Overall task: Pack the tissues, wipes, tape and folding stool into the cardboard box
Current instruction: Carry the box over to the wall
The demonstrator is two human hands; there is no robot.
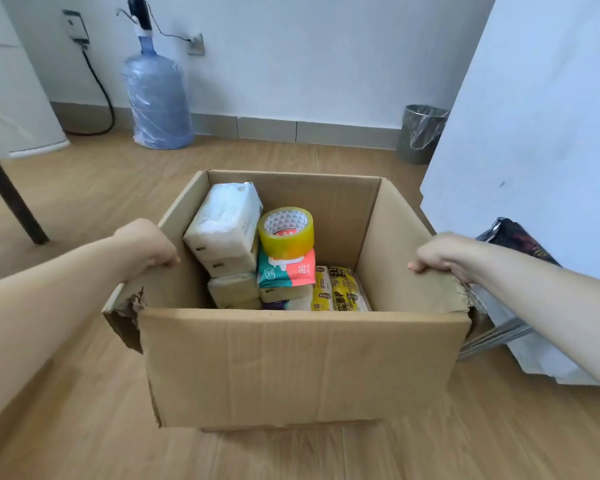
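Box: we find the box (302, 365) open-topped on the wooden floor (84, 427), its near left corner torn and crumpled.
Left hand: we see the left hand (146, 247) closed over the top edge of the box's left wall, fingers curled inward over the rim.
Right hand: we see the right hand (444, 254) closed likewise over the top edge of the right wall, fingertips hooked inside.
Tissues: we note a white tissue pack (224, 220) tilted against the left inner wall, lying on further packs (232, 287) stacked below it.
Tape: we note the yellow tape roll (286, 232) inside the box, resting on the wipes, just beside the white pack.
Wipes: we record the wipes (286, 270), a teal and orange packet marked 80, lying on a pack in the middle of the box.
Yellow packs: we record yellow printed packs (340, 289) low on the box bottom, to the right of the wipes.
Stool: we see a folded dark item with metal legs (496, 337) outside the box, against the white surface at right; we cannot tell for certain that it is the stool.
Surroundings: water bottle (158, 98) and bin (421, 133) stand by the far wall, well apart from the box.
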